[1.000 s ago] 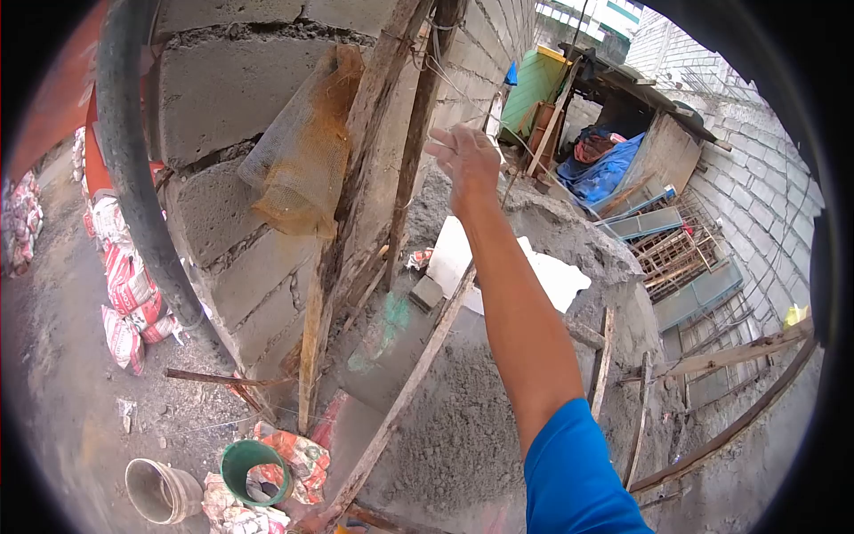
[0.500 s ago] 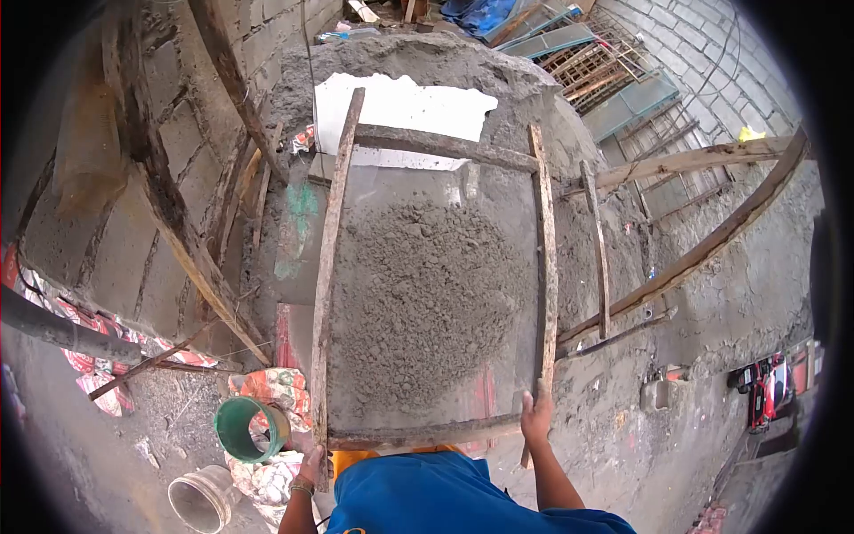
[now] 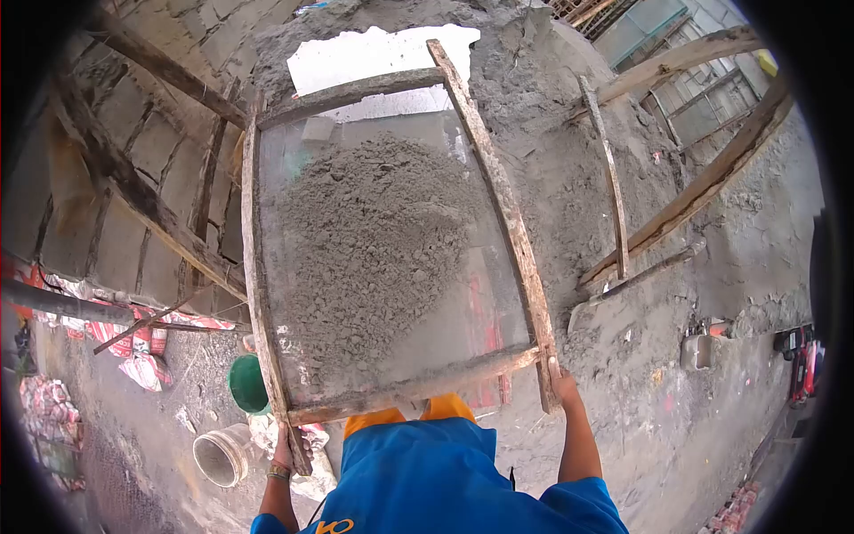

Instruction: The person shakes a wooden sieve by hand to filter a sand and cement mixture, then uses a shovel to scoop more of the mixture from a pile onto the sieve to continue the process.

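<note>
In front of my body is a wooden-framed sieve (image 3: 483, 363) with a fine, see-through mesh. A heap of damp grey sand (image 3: 374, 240) lies on the mesh, mostly left of the middle. My left hand (image 3: 284, 449) is wrapped round the near end of the left rail, partly hidden by the wood. My right hand (image 3: 562, 383) grips the near end of the right rail, thumb on top. Past the sieve's far bar lies a white sheet (image 3: 382, 53) with a ragged edge, seen partly through the mesh.
A green bucket (image 3: 248, 384) and a whitish bucket (image 3: 222, 456) are at the lower left, near some sacks (image 3: 147, 369). Wooden poles (image 3: 160, 209) lean by the block wall on the left. More timbers (image 3: 703, 182) cross the right side over grey sandy ground.
The sieve has swung leftward and tilted, its far end now further left, both hands still on it. The sand has shifted left on the mesh. The camera view has moved too.
</note>
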Motion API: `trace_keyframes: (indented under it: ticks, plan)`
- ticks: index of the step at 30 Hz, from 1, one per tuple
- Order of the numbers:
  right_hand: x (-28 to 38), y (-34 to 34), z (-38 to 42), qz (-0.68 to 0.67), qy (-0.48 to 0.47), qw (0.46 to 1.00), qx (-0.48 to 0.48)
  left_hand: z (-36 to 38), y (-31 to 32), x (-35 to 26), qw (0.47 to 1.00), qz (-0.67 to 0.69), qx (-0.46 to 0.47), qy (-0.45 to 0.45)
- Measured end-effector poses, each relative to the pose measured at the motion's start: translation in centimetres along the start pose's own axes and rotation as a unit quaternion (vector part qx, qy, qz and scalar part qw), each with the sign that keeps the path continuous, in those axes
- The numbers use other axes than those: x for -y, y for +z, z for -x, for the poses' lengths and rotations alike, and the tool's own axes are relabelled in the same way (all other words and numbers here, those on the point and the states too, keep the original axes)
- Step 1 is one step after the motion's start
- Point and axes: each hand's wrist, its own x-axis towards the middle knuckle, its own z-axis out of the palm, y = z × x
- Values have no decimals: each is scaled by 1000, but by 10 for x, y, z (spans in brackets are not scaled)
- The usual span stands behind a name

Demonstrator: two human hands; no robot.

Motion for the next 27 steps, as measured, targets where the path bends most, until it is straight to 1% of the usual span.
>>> trace_keyframes:
  ticks: [1, 2, 3, 5, 7, 8, 9, 11, 12, 13, 14, 15, 16, 17, 18, 19, 20, 21, 22, 23, 24, 25, 26, 27]
  plan:
    - [5, -9, 2, 6, -14, 1000, -3, 11, 7, 8, 1000, 6, -25, 4]
    - [6, -18, 1, 11, -15, 1000, 23, 19, 15, 14, 999, 13, -48, 8]
    - [3, -24, 0, 12, -18, 999, 24, 25, 18, 19, 999, 15, -49, 10]
    - [-25, -24, -5, 31, -33, 999, -1, 34, 4, 41, 997, 34, -63, 6]
    - [-10, -26, 35, -53, 17, 997, 62, 45, -11, 61, 996, 51, -72, 3]
    - [-17, -26, 44, -95, 85, 985, 113, 45, -22, 75, 996, 41, -74, -2]
    - [-68, -13, 30, -100, 82, 986, 102, 43, -36, 89, 997, 30, -75, -5]
    - [-108, 0, 29, 20, -1, 999, 48, 28, -74, 122, 997, 67, -45, -7]
    - [-129, 11, 31, 15, -7, 999, 30, 22, -85, 127, 996, 67, -51, 9]
    - [-137, 13, 25, 16, -13, 1000, 14, 18, -88, 131, 995, 73, -61, 22]
    - [-122, 13, 20, 23, -18, 999, 18, 15, -94, 119, 999, 21, -28, 6]
    - [-99, 17, 19, 2, 12, 1000, 17, 12, -76, 93, 999, 19, -50, 9]
    - [-79, 20, 26, -20, 50, 998, 17, 9, -63, 61, 999, 12, -51, 0]
    - [-13, 14, 36, -4, 82, 996, 28, 7, -36, 17, 998, 1, -57, 0]
    - [40, 7, 34, 18, 81, 996, 26, 14, 3, -37, 998, -26, -53, 6]
    - [77, 5, 26, 46, 25, 997, -58, 11, 30, -77, 998, -11, -59, 17]
    - [124, -8, 21, 34, 37, 998, -34, 8, 53, -114, 995, -44, -73, 60]
    - [147, -19, 4, 47, -36, 996, -64, 6, 73, -150, 994, -24, -16, 104]
    - [170, -35, -14, -8, -100, 994, -33, 8, 85, -186, 996, -42, -42, 62]
    - [209, -52, -15, 14, -91, 995, -24, 1, 94, -214, 998, -15, -29, 61]
    - [252, -66, -4, 23, -59, 998, 2, 9, 111, -241, 997, -34, -24, 62]
    - [278, -72, 7, 32, -27, 999, 28, 18, 123, -255, 996, -53, -19, 64]
    - [265, -69, 2, 34, -31, 999, 25, 16, 120, -249, 996, -50, -16, 67]
    - [236, -60, -7, 20, -82, 996, -2, 9, 113, -237, 997, -30, -13, 66]
